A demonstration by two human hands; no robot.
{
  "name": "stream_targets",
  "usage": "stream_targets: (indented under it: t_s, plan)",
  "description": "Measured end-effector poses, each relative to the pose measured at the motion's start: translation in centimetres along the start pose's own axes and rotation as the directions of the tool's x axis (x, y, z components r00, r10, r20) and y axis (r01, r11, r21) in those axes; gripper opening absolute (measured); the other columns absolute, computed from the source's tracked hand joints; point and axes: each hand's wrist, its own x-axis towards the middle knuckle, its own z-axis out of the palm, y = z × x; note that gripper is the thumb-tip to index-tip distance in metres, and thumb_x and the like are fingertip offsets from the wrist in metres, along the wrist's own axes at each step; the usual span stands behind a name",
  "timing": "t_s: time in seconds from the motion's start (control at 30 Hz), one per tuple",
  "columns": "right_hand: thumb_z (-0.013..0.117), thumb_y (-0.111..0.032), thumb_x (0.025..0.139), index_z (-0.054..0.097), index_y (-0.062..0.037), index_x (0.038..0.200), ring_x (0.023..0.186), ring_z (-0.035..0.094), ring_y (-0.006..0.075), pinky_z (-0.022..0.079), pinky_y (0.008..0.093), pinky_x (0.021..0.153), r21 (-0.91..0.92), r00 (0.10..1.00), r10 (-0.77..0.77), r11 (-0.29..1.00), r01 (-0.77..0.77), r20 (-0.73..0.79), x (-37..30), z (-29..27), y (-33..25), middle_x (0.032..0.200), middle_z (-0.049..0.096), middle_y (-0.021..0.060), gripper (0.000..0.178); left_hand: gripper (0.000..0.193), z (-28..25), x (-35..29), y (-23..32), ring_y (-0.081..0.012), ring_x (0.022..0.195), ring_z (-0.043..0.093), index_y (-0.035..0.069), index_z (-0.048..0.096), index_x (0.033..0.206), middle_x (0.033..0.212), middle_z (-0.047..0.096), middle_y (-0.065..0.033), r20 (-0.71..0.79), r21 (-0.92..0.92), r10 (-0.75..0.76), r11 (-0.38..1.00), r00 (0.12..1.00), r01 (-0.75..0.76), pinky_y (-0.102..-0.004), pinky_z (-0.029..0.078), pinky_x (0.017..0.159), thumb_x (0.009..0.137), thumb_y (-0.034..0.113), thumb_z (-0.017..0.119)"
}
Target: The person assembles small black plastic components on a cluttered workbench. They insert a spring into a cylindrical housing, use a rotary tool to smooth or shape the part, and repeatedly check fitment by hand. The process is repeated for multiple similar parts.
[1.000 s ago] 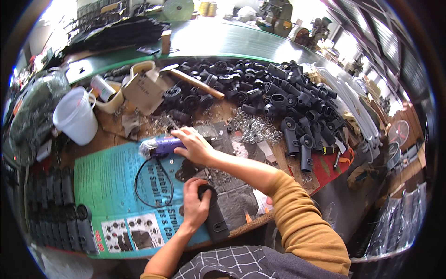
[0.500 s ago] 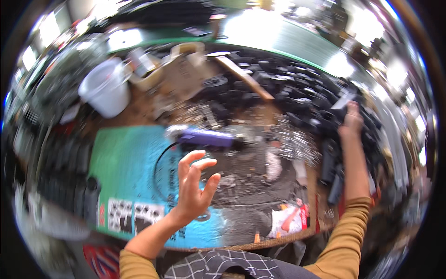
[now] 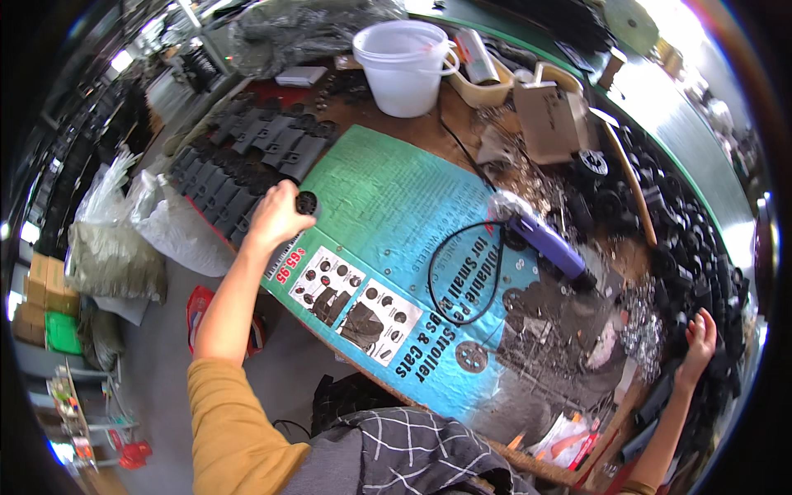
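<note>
At the left end of the bench my left hand (image 3: 279, 216) is closed around a dark plastic part with a round, wheel-like end (image 3: 306, 203). It is beside neat rows of similar grey-black parts (image 3: 285, 142); the hand covers most of the held piece. On the far right my right hand (image 3: 698, 345) has its fingers partly spread, with nothing visible in them. It hovers by a heap of black plastic parts (image 3: 716, 285). Between the hands, a purple corded power tool (image 3: 549, 246) lies on a green and blue printed cardboard sheet (image 3: 388, 194).
Behind the cardboard stand a white bucket (image 3: 402, 74), a yellowish tub (image 3: 480, 91) and an opened brown carton (image 3: 544, 124). Small shiny metal pieces (image 3: 643, 330) are piled near the right hand. A black cable (image 3: 435, 285) loops over the cardboard. Filled plastic bags (image 3: 177, 219) stand left of the bench.
My view has turned left. My left hand has gone from open above the cardboard to gripping a part at the left rows. My right hand stays by the black heap.
</note>
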Motion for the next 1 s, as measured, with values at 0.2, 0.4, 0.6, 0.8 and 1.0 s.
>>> stream_targets:
  t_s: [0.2,0.4,0.6,0.8,1.0]
  plan:
    - [0.078,-0.008,0.067,0.067,-0.0037,0.112,0.116,0.056,0.0343,0.044,0.0434,0.101,0.070,0.381,-0.473,0.694,0.717,0.794,-19.5,11.3,-10.2,0.119,0.064,0.0152,0.047,0.074,-0.2,-1.1,0.2,-0.0421,0.108,0.057,0.004,0.047,0.128,0.111,0.058,-0.0260,0.047,-0.048,0.057,0.997,0.997,-0.055,-0.0468,0.047,0.093,0.063,0.021,0.077]
    - [0.042,-0.055,0.097,0.028,-0.0146,0.152,0.148,0.015,0.0285,0.011,0.0473,0.121,0.377,-0.162,-0.417,0.507,0.775,0.894,-30.0,18.1,-9.0,0.160,0.019,0.0108,0.070,0.094,-3.1,-5.6,10.1,-0.0355,0.115,0.050,0.013,0.033,0.145,0.123,0.043,-0.0185,0.161,-0.423,0.318,0.878,0.934,-0.226,-0.0431,0.042,0.101,0.065,0.026,0.080]
    - [0.040,-0.055,0.096,0.024,-0.0119,0.153,0.149,0.014,0.0266,0.009,0.0458,0.120,-0.165,0.389,-0.361,0.517,0.840,0.847,-21.9,17.4,-5.1,0.160,0.019,0.0106,0.073,0.096,-0.7,-12.7,21.7,-0.0298,0.113,0.047,0.010,0.034,0.142,0.118,0.035,-0.0145,0.309,-0.689,0.690,0.636,0.654,-0.346,-0.0381,0.041,0.102,0.064,0.033,0.084]
    - [0.047,-0.055,0.094,0.029,-0.0088,0.151,0.148,0.018,0.0261,0.013,0.0439,0.120,-0.112,0.257,-0.257,0.470,0.876,0.932,-21.9,11.9,-2.1,0.159,0.024,0.0111,0.075,0.101,4.7,-15.9,28.8,-0.0430,0.108,0.056,-0.005,0.027,0.138,0.126,0.032,-0.0232,0.374,-0.652,0.657,0.688,0.655,-0.318,-0.0437,0.048,0.097,0.066,0.040,0.082]
    - [0.071,-0.021,0.082,0.066,-0.0073,0.111,0.108,0.058,0.0287,0.042,0.0415,0.096,-0.330,0.669,-0.632,0.582,0.743,0.391,-17.1,9.0,-0.2,0.115,0.062,0.0092,0.032,0.104,7.5,-16.4,31.2,-0.0427,0.112,0.051,-0.005,0.026,0.139,0.124,0.032,-0.0239,0.342,-0.604,0.621,0.720,0.706,-0.341,-0.0459,0.049,0.095,0.068,0.045,0.083]
